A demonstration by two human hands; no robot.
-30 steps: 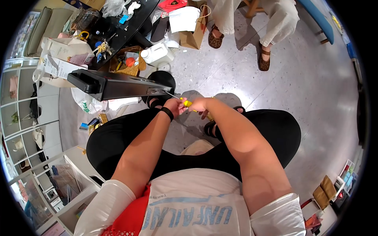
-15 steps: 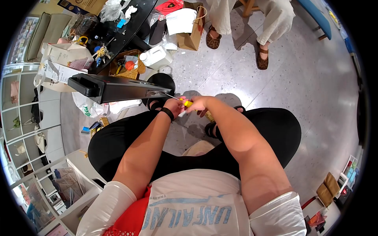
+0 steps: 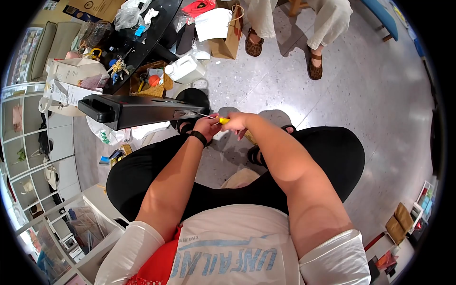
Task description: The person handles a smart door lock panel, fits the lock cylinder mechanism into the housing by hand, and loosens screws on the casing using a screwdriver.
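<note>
A yellow-handled screwdriver [image 3: 224,121] lies between my two hands, its thin metal shaft pointing left at a small plate in the side of a tall black device [image 3: 152,110]. Around its yellow handle the fingers of my right hand [image 3: 236,122] are closed. My left hand [image 3: 206,127], with a black band at the wrist, pinches at the front of the handle and the shaft, close to the device. Whether the tip touches the plate is too small to tell. The device stands on a round black base [image 3: 194,97].
Beyond the device are a white jug [image 3: 186,70], a wicker basket [image 3: 164,83], a paper bag [image 3: 228,45] and a cluttered black table [image 3: 156,28]. Another person's legs [image 3: 261,21] are at the top. White shelves [image 3: 61,142] stand at the left.
The view has shifted slightly, so the surroundings sit a little further left. My right hand has turned a little around the handle. Both hands remain at the screwdriver.
</note>
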